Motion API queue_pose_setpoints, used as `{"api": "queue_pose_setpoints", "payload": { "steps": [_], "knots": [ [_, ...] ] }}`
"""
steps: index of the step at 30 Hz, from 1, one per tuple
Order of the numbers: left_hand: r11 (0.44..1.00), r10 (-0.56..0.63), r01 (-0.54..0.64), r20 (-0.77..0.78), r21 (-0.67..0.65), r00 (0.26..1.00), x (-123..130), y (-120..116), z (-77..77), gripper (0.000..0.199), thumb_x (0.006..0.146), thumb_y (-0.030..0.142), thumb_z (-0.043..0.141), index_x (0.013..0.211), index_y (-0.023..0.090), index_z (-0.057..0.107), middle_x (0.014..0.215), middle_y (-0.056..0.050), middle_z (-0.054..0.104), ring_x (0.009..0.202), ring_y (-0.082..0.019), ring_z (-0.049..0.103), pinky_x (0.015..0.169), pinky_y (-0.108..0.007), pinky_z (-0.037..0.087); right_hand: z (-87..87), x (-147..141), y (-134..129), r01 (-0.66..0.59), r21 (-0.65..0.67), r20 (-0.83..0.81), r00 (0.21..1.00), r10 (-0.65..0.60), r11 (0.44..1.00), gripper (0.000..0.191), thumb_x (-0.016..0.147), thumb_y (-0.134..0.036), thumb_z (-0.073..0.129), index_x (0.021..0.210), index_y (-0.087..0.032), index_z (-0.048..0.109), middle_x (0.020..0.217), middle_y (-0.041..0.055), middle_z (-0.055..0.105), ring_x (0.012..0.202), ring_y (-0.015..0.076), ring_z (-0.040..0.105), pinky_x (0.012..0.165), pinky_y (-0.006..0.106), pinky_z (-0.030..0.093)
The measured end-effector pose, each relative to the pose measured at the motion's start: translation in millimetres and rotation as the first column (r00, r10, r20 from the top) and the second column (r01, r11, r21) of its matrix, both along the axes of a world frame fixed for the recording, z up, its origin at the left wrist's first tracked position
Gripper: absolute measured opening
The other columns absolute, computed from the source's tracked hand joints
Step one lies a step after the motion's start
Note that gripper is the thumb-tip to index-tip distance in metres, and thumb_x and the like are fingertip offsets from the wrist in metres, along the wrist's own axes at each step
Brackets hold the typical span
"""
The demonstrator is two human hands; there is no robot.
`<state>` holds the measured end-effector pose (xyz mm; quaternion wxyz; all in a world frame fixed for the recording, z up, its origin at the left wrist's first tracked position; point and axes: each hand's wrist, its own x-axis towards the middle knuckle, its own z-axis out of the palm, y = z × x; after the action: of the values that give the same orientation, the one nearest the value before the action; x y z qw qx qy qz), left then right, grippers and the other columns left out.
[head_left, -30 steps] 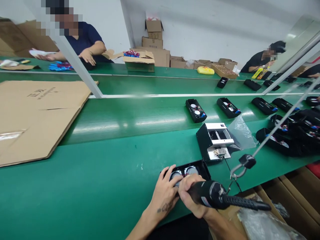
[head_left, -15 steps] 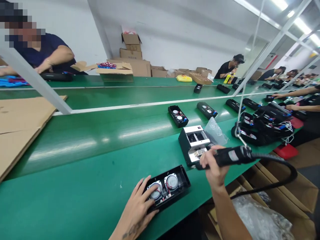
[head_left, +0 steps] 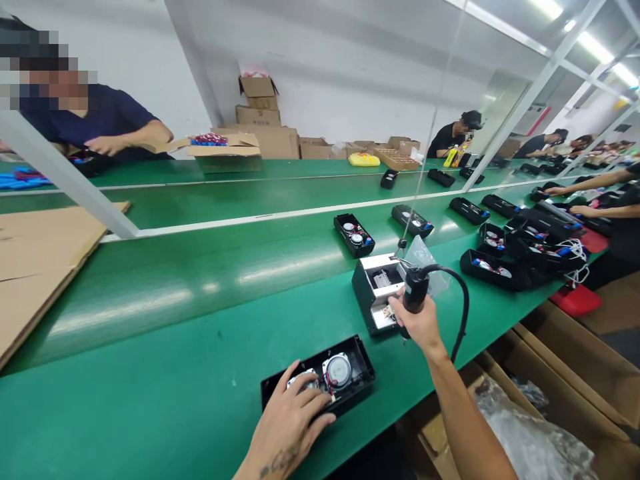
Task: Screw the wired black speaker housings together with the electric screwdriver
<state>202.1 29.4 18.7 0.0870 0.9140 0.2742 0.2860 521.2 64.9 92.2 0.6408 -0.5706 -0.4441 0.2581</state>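
On the green tabletop (head_left: 175, 373) a black speaker housing (head_left: 320, 381) lies under the flat, unclenched left hand (head_left: 293, 417). The right hand (head_left: 419, 320) grips an electric screwdriver (head_left: 414, 293) at the screw feeder (head_left: 377, 293). The step looks like fetching a screw; next calls for aligning the bit over the housing.

Flat cardboard sheet (head_left: 35, 267), far left on the green belt (head_left: 200, 267). Open carton (head_left: 225, 153) with small parts, far side. Stacked boxes (head_left: 257, 100) against the wall. Yellow bag (head_left: 364, 159). Black casings (head_left: 520, 243) clustered right. Red tray (head_left: 575, 300).
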Motion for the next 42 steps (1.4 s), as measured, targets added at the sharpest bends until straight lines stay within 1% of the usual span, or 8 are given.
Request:
{"api": "queue_pose_setpoints", "payload": {
  "steps": [5, 9, 16, 21, 26, 28, 31, 42],
  "knots": [
    [0.999, 0.016, -0.017, -0.028, -0.044, 0.999, 2.1, -6.7, 5.1, 0.007, 0.106, 0.032, 0.067, 0.106, 0.029, 0.073, 0.093, 0.010, 0.083, 0.108, -0.017, 0.074, 0.141, -0.039, 0.007, 6.7, -9.0, -37.5, -0.068, 0.122, -0.206, 0.974, 0.092, 0.990, 0.029, 0.091, -0.032, 0.083, 0.108, -0.024, 0.061, 0.057, -0.0116, 0.053, 0.040, 0.0098, 0.049, 0.044, 0.024, 0.042],
    [0.999, 0.026, -0.027, -0.015, -0.034, 1.000, 3.8, -8.1, 5.0, 0.009, 0.107, 0.031, 0.064, 0.107, 0.029, 0.073, 0.094, 0.010, 0.082, 0.106, -0.016, 0.074, 0.140, -0.038, 0.009, 23.0, -14.6, -48.2, -0.039, 0.206, -0.268, 0.959, 0.095, 0.978, 0.026, 0.092, -0.027, 0.080, 0.110, -0.026, 0.060, 0.058, -0.0120, 0.052, 0.039, 0.0089, 0.048, 0.043, 0.023, 0.042],
    [0.997, 0.063, -0.057, 0.161, -0.044, 0.985, 5.8, -13.4, 7.2, 0.017, 0.110, 0.038, 0.062, 0.110, 0.025, 0.073, 0.092, 0.004, 0.082, 0.103, -0.019, 0.077, 0.131, -0.047, 0.041, 32.5, -25.6, -58.4, -0.082, 0.260, -0.365, 0.914, 0.176, 0.962, 0.018, 0.096, -0.027, 0.074, 0.111, -0.028, 0.064, 0.058, -0.0108, 0.047, 0.040, 0.0085, 0.043, 0.044, 0.023, 0.040],
    [0.979, 0.112, -0.049, 0.321, -0.197, 0.940, 12.6, -42.5, 9.6, 0.033, 0.103, 0.046, 0.072, 0.130, 0.026, 0.074, 0.113, -0.005, 0.085, 0.105, -0.021, 0.081, 0.098, -0.030, 0.067, 34.9, -55.6, -88.8, -0.155, 0.354, -0.480, 0.816, 0.321, 0.922, 0.012, 0.101, -0.030, 0.064, 0.112, -0.029, 0.065, 0.057, -0.0115, 0.034, 0.038, 0.0076, 0.023, 0.042, 0.023, 0.032],
    [0.768, 0.204, 0.094, 0.381, -0.633, 0.902, 28.6, -61.2, 5.7, 0.035, 0.099, 0.057, 0.074, 0.116, 0.028, 0.085, 0.099, -0.005, 0.087, 0.089, -0.022, 0.084, 0.088, -0.029, 0.069, 36.5, -82.3, -105.1, -0.210, 0.438, -0.544, 0.713, 0.443, 0.874, 0.010, 0.103, -0.033, 0.061, 0.112, -0.029, 0.064, 0.057, -0.0118, 0.025, 0.039, 0.0082, 0.016, 0.039, 0.024, 0.022],
    [0.667, 0.233, 0.175, 0.427, -0.724, 0.874, 31.6, -62.8, 4.8, 0.033, 0.099, 0.056, 0.073, 0.103, 0.027, 0.089, 0.089, -0.006, 0.086, 0.080, -0.022, 0.082, 0.079, -0.028, 0.068, 37.1, -86.5, -105.0, -0.217, 0.449, -0.552, 0.695, 0.460, 0.867, 0.010, 0.103, -0.031, 0.062, 0.112, -0.029, 0.064, 0.057, -0.0117, 0.025, 0.039, 0.0081, 0.016, 0.039, 0.024, 0.021],
    [0.607, 0.293, 0.189, 0.438, -0.772, 0.850, 31.2, -63.7, 4.5, 0.030, 0.097, 0.055, 0.076, 0.094, 0.028, 0.090, 0.081, -0.005, 0.085, 0.073, -0.020, 0.080, 0.071, -0.026, 0.064, 38.5, -88.0, -103.4, -0.207, 0.447, -0.564, 0.690, 0.454, 0.870, 0.009, 0.103, -0.030, 0.061, 0.111, -0.028, 0.064, 0.057, -0.0114, 0.026, 0.040, 0.0082, 0.017, 0.039, 0.025, 0.021],
    [0.675, 0.264, 0.174, 0.454, -0.717, 0.851, 27.5, -63.4, 13.2, 0.026, 0.103, 0.046, 0.069, 0.098, 0.030, 0.089, 0.084, -0.004, 0.085, 0.078, -0.021, 0.077, 0.076, -0.030, 0.063, 37.4, -89.7, -108.7, -0.171, 0.435, -0.572, 0.706, 0.418, 0.884, 0.009, 0.102, -0.031, 0.062, 0.110, -0.028, 0.063, 0.057, -0.0113, 0.028, 0.039, 0.0085, 0.017, 0.039, 0.027, 0.020]
  ]
}}
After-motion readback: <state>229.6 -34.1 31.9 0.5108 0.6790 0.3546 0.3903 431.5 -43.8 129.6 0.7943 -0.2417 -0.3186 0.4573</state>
